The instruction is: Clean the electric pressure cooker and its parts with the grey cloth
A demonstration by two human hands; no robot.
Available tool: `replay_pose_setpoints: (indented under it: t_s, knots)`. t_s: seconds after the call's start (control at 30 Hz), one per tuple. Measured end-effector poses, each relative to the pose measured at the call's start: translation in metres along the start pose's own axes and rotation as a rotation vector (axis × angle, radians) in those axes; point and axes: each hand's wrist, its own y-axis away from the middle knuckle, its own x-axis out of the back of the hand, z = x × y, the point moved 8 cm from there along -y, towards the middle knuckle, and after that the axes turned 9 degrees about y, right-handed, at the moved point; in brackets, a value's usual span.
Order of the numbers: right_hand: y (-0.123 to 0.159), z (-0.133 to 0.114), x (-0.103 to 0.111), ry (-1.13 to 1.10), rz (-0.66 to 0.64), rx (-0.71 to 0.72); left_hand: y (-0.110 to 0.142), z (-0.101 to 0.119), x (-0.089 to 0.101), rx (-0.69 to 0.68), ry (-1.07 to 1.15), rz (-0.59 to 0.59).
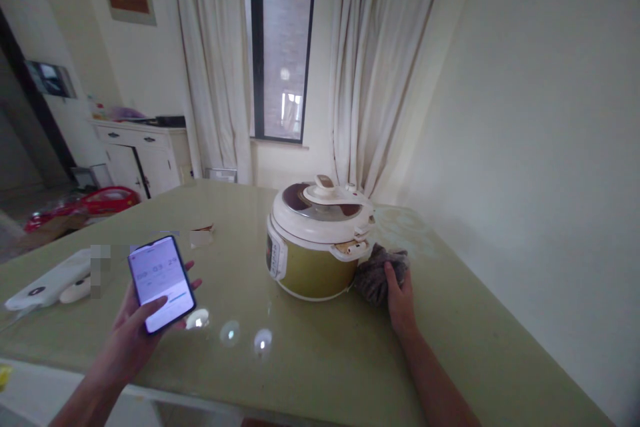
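My left hand (137,313) is closed around a smartphone (163,287), its lit screen facing up and my thumb lying over the lower part. Large digits show on the screen, too blurred to read surely. On the right, my right hand (401,293) grips a crumpled dark grey cloth (375,277). The cloth is bunched against the lower right side of an electric pressure cooker (315,270). This cooker has a green body, a white lid with a handle, and a control panel on its left; its lid is on.
The cooker stands on a glossy pale green table (300,360). White devices (55,283) lie at the table's left, and a small paper piece (201,237) sits farther back. A wall (540,147) runs along the right edge. Curtains (380,60) and a white cabinet (145,153) are behind.
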Motion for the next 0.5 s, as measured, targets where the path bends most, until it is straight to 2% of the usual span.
replay_pose_setpoints:
  t_s: [0.37,0.5]
  knots:
    - [0.002,-0.003,0.000,-0.039,-0.017,0.020,0.014,0.012,-0.014,-0.057,-0.029,-0.023]
    - [0.001,-0.002,0.000,-0.049,-0.023,0.029,0.017,0.013,-0.016,-0.029,0.013,-0.014]
